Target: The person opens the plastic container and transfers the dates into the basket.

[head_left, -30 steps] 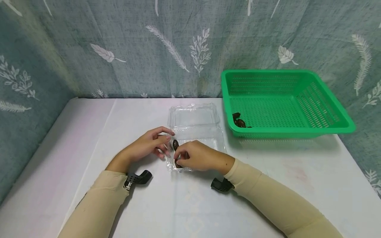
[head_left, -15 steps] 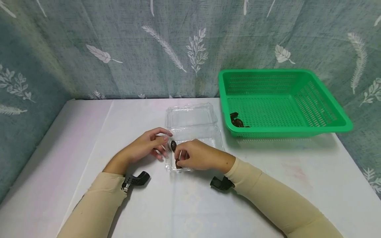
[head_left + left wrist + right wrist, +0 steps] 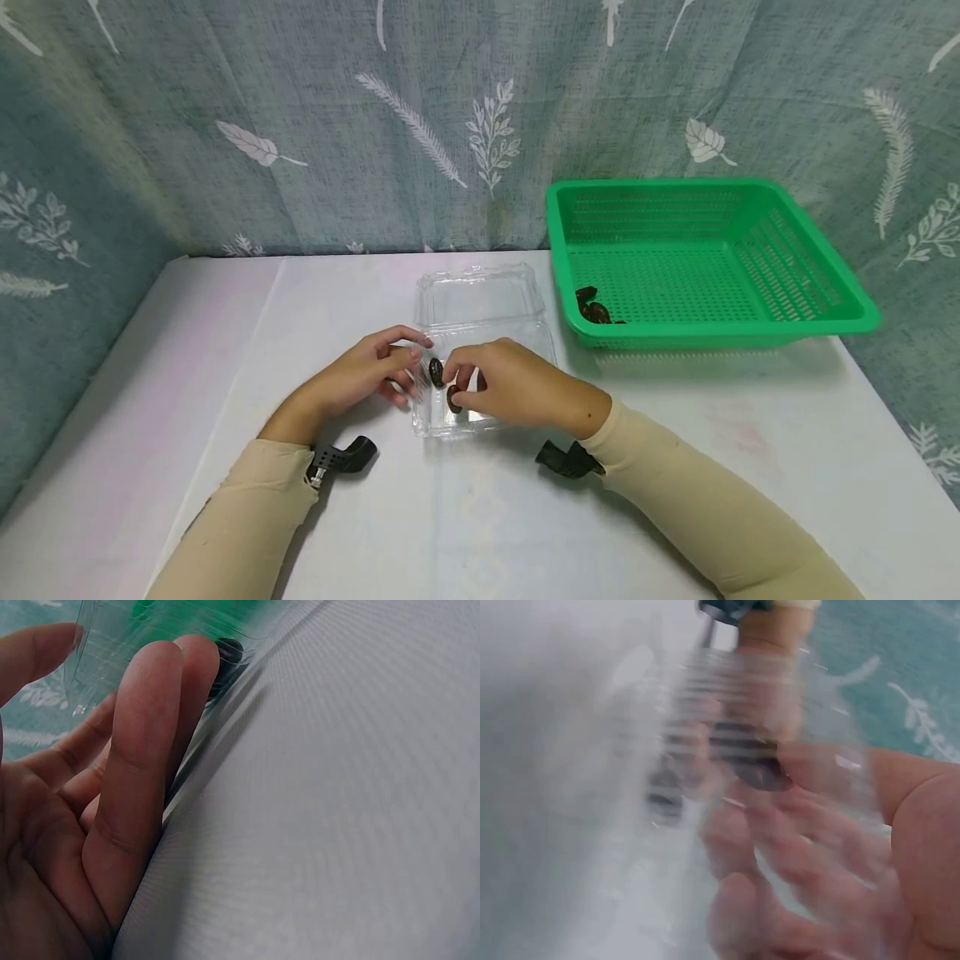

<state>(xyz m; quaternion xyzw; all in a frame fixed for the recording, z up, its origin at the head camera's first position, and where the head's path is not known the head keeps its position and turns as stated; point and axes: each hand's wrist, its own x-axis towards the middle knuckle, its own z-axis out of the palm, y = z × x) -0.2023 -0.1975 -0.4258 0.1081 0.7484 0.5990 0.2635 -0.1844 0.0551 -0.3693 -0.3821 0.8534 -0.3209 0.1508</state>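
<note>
A clear plastic clamshell box (image 3: 483, 323) lies on the table, its lid folded back. In its left part sits a glossy dark brown oval piece (image 3: 437, 372), about the size of a date. My right hand (image 3: 517, 385) reaches into the box and pinches a second such piece (image 3: 453, 398) between thumb and fingers; in the right wrist view this held piece (image 3: 754, 757) is blurred behind clear plastic. My left hand (image 3: 371, 371) is at the box's left side, fingers loosely extended by its wall; the left wrist view shows those fingers (image 3: 142, 742) close to the plastic.
A green perforated basket (image 3: 712, 329) stands at the back right, with several dark brown pieces (image 3: 597, 312) in its near left corner. The white-covered table (image 3: 360, 533) meets a patterned grey-green curtain (image 3: 315, 200) behind. Both wrists carry black camera mounts (image 3: 345, 456).
My right hand has shifted slightly away from the box's near edge, and the pinched piece has moved with it. My left hand has stayed at the box's left side. The view tilts slightly.
</note>
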